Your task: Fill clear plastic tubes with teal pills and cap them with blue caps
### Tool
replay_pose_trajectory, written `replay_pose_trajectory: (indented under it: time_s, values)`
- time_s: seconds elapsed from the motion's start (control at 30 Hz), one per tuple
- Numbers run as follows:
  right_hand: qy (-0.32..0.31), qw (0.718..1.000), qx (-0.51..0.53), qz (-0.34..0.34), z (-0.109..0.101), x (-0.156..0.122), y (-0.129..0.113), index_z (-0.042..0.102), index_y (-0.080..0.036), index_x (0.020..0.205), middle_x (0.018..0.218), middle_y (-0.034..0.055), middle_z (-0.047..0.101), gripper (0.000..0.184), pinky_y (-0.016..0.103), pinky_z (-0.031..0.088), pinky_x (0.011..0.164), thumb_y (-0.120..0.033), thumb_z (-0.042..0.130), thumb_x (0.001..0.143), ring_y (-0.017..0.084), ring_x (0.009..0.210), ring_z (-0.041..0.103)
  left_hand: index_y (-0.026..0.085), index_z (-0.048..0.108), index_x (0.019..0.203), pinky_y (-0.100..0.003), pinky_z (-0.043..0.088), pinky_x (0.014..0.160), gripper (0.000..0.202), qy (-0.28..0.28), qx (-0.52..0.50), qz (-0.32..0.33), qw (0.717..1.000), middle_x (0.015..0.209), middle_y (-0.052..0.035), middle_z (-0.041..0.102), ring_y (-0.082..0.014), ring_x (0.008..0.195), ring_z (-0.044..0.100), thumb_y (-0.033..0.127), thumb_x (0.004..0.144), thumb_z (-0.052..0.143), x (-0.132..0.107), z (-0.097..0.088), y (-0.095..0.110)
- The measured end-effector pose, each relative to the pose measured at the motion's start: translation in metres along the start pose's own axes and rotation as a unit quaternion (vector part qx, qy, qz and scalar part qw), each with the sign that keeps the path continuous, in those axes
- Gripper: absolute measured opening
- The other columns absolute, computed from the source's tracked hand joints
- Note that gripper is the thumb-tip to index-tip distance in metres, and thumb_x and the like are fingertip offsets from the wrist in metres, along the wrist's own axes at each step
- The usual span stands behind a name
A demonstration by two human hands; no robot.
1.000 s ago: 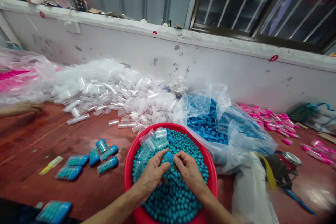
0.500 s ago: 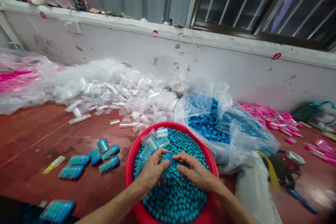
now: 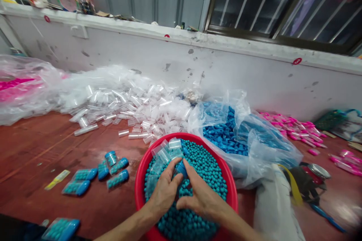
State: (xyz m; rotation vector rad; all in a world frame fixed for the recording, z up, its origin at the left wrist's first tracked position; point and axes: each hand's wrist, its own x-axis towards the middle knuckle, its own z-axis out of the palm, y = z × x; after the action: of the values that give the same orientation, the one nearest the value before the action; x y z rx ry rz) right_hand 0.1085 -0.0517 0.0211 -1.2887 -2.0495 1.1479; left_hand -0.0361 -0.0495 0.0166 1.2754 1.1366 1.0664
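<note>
A red basin (image 3: 138, 180) full of teal beads (image 3: 203, 162) stands in front of me. Over it, my left hand (image 3: 165, 188) is closed around a clear tube with a blue cap (image 3: 181, 169), largely covered by my fingers. My right hand (image 3: 199, 192) reaches in from the other side, its straightened fingertips at the blue cap and its thumb held apart. Several clear empty tubes (image 3: 162, 154) lie on the beads at the basin's far left. Bead-filled tubes with blue caps (image 3: 117, 179) rest on the red tabletop to the left.
Behind the basin is a heap of clear tubes (image 3: 135, 101). An open plastic bag of blue caps (image 3: 223, 131) adjoins the basin's far right. Pink-capped pieces (image 3: 296, 128) lie farther right. A white sack (image 3: 274, 203) and a yellow strip (image 3: 292, 184) are near the right side.
My right hand's fingers have straightened and moved against the blue cap, with the thumb dropping lower. My left hand stays around the tube, almost in the same place.
</note>
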Motion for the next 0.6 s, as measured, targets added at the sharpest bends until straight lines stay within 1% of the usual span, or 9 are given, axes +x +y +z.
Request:
replay_pose_trajectory:
  time_s: [0.03, 0.07, 0.13, 0.2, 0.27, 0.37, 0.5, 0.57, 0.6]
  values:
    - [0.009, 1.000, -0.020, 0.003, 0.005, -0.001, 0.001, 0.016, -0.014, 0.137, 0.137, 0.0152, 0.029, 0.100, 0.041, 0.031, 0.097, -0.037, 0.072, 0.057, 0.030, 0.123, 0.029, 0.019, 0.045, 0.115, -0.029, 0.043, 0.078, 0.041, -0.007, -0.005, 0.002, 1.000, 0.101, -0.0046, 0.056, -0.0193, 0.091, 0.052, 0.025, 0.074, 0.049, 0.000, 0.000, 0.002]
    - [0.022, 0.999, -0.035, 0.002, 0.010, -0.001, 0.001, 0.015, -0.013, 0.137, 0.136, 0.0164, 0.029, 0.103, 0.041, 0.031, 0.097, -0.036, 0.073, 0.056, 0.030, 0.123, 0.030, 0.018, 0.046, 0.113, -0.031, 0.041, 0.082, 0.040, -0.019, -0.011, 0.000, 1.000, 0.101, -0.0044, 0.057, -0.0197, 0.094, 0.051, 0.024, 0.074, 0.049, 0.000, 0.000, 0.004]
    - [0.061, 0.997, -0.050, -0.013, 0.017, 0.000, -0.001, 0.020, -0.013, 0.134, 0.129, 0.0161, 0.038, 0.091, 0.040, 0.037, 0.092, -0.033, 0.069, 0.060, 0.028, 0.115, 0.041, 0.017, 0.048, 0.106, -0.030, 0.040, 0.083, 0.034, -0.042, -0.023, -0.008, 0.999, 0.093, -0.0026, 0.058, -0.0182, 0.089, 0.052, 0.024, 0.074, 0.048, -0.001, 0.001, 0.006]
    - [0.095, 0.993, -0.062, -0.038, 0.020, 0.001, -0.006, 0.028, -0.015, 0.129, 0.119, 0.0144, 0.047, 0.077, 0.038, 0.042, 0.085, -0.031, 0.065, 0.063, 0.026, 0.104, 0.050, 0.018, 0.048, 0.099, -0.027, 0.041, 0.077, 0.026, -0.047, -0.030, -0.019, 0.998, 0.083, 0.0002, 0.057, -0.0157, 0.080, 0.052, 0.024, 0.074, 0.047, -0.002, 0.003, 0.008]
    - [0.116, 0.989, -0.079, -0.054, 0.020, 0.001, -0.011, 0.033, -0.015, 0.124, 0.112, 0.0134, 0.051, 0.070, 0.037, 0.045, 0.080, -0.028, 0.064, 0.062, 0.026, 0.096, 0.054, 0.019, 0.048, 0.094, -0.025, 0.041, 0.071, 0.020, -0.032, -0.030, -0.035, 0.998, 0.076, 0.0021, 0.055, -0.0142, 0.074, 0.052, 0.023, 0.074, 0.046, -0.003, 0.005, 0.010]
    - [0.137, 0.983, -0.110, -0.061, 0.024, -0.001, -0.009, 0.035, -0.013, 0.120, 0.104, 0.0137, 0.053, 0.068, 0.038, 0.047, 0.075, -0.027, 0.063, 0.060, 0.026, 0.089, 0.056, 0.019, 0.048, 0.089, -0.024, 0.040, 0.069, 0.016, -0.008, -0.013, -0.034, 0.999, 0.073, 0.0024, 0.054, -0.0141, 0.072, 0.050, 0.021, 0.073, 0.045, -0.004, 0.008, 0.013]
    - [0.176, 0.970, -0.155, -0.062, 0.039, -0.002, 0.004, 0.033, -0.009, 0.122, 0.103, 0.0183, 0.052, 0.075, 0.043, 0.048, 0.073, -0.034, 0.066, 0.059, 0.032, 0.091, 0.055, 0.019, 0.048, 0.083, -0.025, 0.040, 0.069, 0.010, -0.004, 0.035, 0.008, 0.999, 0.073, 0.0016, 0.053, -0.0152, 0.073, 0.050, 0.020, 0.075, 0.043, -0.007, 0.011, 0.010]
    - [0.182, 0.968, -0.165, -0.045, 0.045, -0.001, 0.007, 0.032, -0.008, 0.123, 0.106, 0.0206, 0.051, 0.079, 0.045, 0.046, 0.075, -0.037, 0.067, 0.059, 0.033, 0.093, 0.054, 0.019, 0.049, 0.082, -0.026, 0.040, 0.070, 0.010, 0.009, 0.062, 0.018, 0.998, 0.073, 0.0013, 0.054, -0.0155, 0.072, 0.050, 0.021, 0.075, 0.043, -0.007, 0.011, 0.006]
    - [0.175, 0.970, -0.166, -0.035, 0.045, -0.001, 0.006, 0.031, -0.007, 0.124, 0.108, 0.0215, 0.051, 0.079, 0.046, 0.045, 0.077, -0.038, 0.067, 0.060, 0.034, 0.095, 0.054, 0.019, 0.050, 0.082, -0.026, 0.040, 0.070, 0.010, 0.016, 0.074, 0.020, 0.997, 0.073, 0.0012, 0.054, -0.0155, 0.071, 0.050, 0.021, 0.075, 0.043, -0.006, 0.011, 0.004]
